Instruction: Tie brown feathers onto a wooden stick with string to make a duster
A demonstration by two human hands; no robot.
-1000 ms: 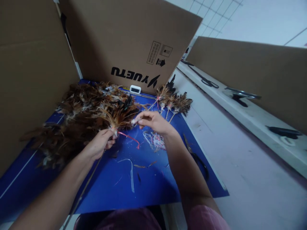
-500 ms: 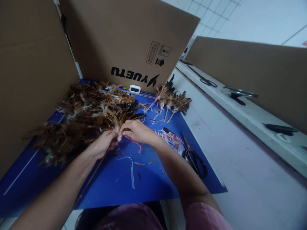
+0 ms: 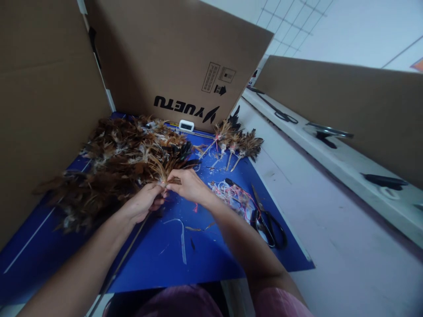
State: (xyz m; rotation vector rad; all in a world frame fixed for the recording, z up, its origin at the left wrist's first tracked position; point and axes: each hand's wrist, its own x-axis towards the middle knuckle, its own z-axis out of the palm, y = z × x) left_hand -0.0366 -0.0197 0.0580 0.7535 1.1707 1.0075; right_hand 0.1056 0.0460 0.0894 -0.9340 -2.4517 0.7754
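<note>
Over the blue mat, my left hand [image 3: 145, 201] is closed round the bound base of a feather duster [image 3: 167, 164], whose tan and dark feathers fan out away from me. Its thin stick [image 3: 128, 251] runs back beneath my left forearm toward the mat's near edge. My right hand [image 3: 189, 185] pinches at the same base from the right, with brown feathers showing between its fingers. A short end of red string [image 3: 195, 208] shows below the right hand. The fingers partly hide the binding.
A large pile of brown feathers [image 3: 109, 160] covers the left of the blue mat [image 3: 211, 259]. Several feather bundles [image 3: 243, 143] lie back right. Black-handled scissors [image 3: 271, 226] rest beside tangled string [image 3: 236, 196]. Cardboard [image 3: 158, 57] walls the back; a small white-framed display [image 3: 187, 126] stands there.
Both hands stay at the duster's base. My right fingers have shifted slightly, and the red string that hung long below them now shows only as a short end.
</note>
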